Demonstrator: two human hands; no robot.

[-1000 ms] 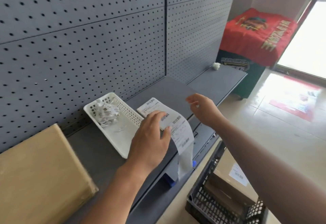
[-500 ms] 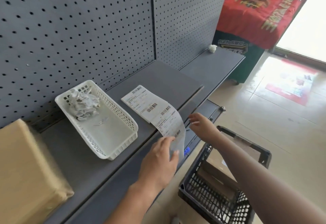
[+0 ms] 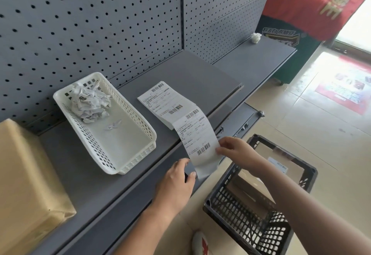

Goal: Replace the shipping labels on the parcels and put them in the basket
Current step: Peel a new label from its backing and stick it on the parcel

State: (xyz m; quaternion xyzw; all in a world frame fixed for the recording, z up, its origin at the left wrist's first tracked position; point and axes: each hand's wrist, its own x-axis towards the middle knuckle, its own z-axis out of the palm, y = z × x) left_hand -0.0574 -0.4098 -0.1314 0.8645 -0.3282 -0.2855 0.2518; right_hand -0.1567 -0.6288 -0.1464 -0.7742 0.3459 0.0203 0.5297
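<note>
A strip of white shipping labels (image 3: 192,128) runs from a stack on the grey shelf (image 3: 128,190) down over its front edge. My right hand (image 3: 232,147) pinches the right edge of the lowest label. My left hand (image 3: 176,180) rests at the shelf edge, its fingertips on the strip's bottom end. A tan parcel (image 3: 24,186) sits on the shelf at the far left. On the floor below stands a black basket (image 3: 236,208) holding a cardboard parcel (image 3: 261,176) with a white label.
A white perforated tray (image 3: 128,154) with crumpled old labels (image 3: 90,102) sits on the shelf left of the label stack. A grey pegboard wall (image 3: 100,23) backs the shelf. A crumpled paper wad (image 3: 255,37) lies at the shelf's far end. A red-draped stand (image 3: 321,3) is beyond.
My view has tilted down. My left hand slid from the top of the label strip down to its bottom end, and my right hand came in and pinched the lowest label's edge.
</note>
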